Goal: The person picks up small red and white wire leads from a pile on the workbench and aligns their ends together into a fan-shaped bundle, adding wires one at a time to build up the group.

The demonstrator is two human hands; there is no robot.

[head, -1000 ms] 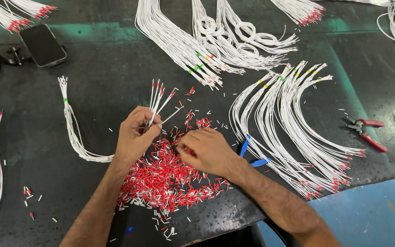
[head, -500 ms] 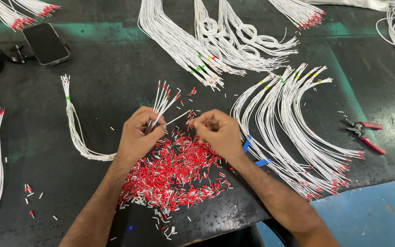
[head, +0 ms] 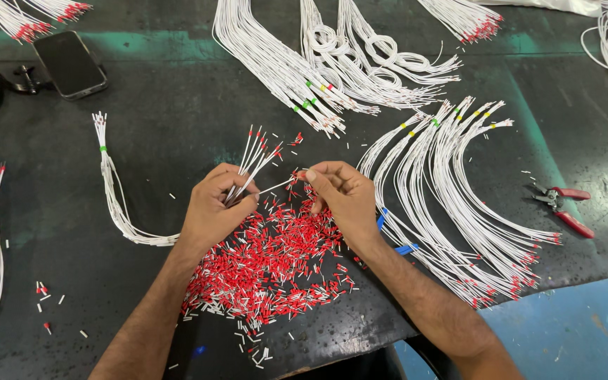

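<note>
Phone [head: 70,63]: lay on the dark table [head: 177,105], far left.
Left hand [head: 214,207]: was closed around a bundle of white wires [head: 251,165] — red-tipped ends fanned upward.
Ferrule pile [head: 269,260]: red sleeves lay loose on the table, below both hands.
Right hand [head: 343,197]: pinched one red ferrule [head: 301,175] at a wire's tip.
Pliers [head: 564,207]: red-handled — well apart, right.

Your left hand [head: 214,205] and right hand [head: 343,197] are both bare — no gloves, no rings, no watch or band at either wrist. Your forearms are uncovered too, with no sleeve in view — dark hair runs along them. Your fingers [head: 318,172] carry short, plain nails.
</note>
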